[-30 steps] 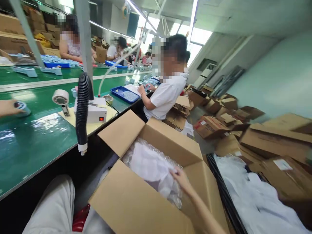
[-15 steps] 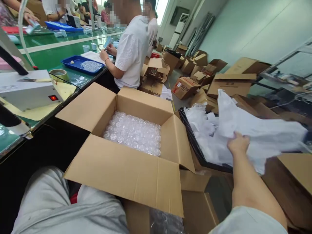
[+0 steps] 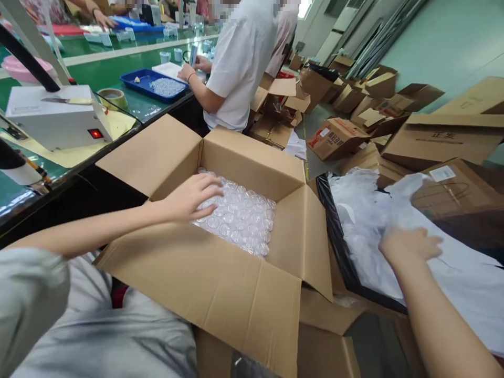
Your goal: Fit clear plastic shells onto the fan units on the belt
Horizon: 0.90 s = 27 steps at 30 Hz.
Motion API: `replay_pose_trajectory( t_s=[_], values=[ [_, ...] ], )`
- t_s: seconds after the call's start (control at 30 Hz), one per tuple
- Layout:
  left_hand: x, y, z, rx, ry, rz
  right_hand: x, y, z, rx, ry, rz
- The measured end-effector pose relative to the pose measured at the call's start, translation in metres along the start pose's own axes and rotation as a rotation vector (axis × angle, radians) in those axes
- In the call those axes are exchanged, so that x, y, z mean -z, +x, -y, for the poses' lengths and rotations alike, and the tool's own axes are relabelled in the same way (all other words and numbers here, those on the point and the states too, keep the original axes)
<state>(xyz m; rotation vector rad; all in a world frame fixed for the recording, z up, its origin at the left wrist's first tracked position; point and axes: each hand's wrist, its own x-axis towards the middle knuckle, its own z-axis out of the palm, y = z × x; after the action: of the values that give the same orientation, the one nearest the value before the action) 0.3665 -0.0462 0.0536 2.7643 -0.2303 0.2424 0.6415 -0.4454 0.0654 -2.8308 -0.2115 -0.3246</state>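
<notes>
Brown carton [image 3: 205,283] front & ctr, flaps out on L, R & near sides. Inside: clear plastic [image 3: 246,220], rows of round tops packed tight, below rim lvl.

L hand [image 3: 191,197] over carton's near-L part, palm down, fingers spread & a bit bent, nothing held AFAICT. Fingertips above the plastic; touching or not, can't tell. R hand [image 3: 411,244] well apart, out over white sheets [image 3: 464,278] just R of carton; motion-blurred, fingers splayed, no grip seen. Contact w/ sheets: can't tell. Sheets heaped loose next to black liner [image 3: 338,239], running to frame's R edge.

Green tabletop [image 3: 98,65] on L: white unit [image 3: 55,123] w/ lit red switch [image 3: 95,134], blade tool [image 3: 71,101] flat on top, yellow paper [image 3: 122,123] under. Tape roll [image 3: 114,105] just beside unit, blue tray [image 3: 147,76] w/ small pale pcs [image 3: 167,87] farther along, pink tub [image 3: 27,68] behind unit. 1 co-worker [image 3: 240,63], white shirt, past tray, both hands at a blue part [image 3: 192,55]. Bg: open cartons [image 3: 452,139] heaped, R side.
</notes>
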Motion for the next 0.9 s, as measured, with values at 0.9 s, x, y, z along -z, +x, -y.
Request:
replay_pose_trajectory(
  t_s=[0.9],
  values=[
    [-0.195, 0.094, 0.12, 0.219, -0.062, 0.572, -0.318, -0.097, 0.195, 0.407, 0.39, 0.767]
  ],
)
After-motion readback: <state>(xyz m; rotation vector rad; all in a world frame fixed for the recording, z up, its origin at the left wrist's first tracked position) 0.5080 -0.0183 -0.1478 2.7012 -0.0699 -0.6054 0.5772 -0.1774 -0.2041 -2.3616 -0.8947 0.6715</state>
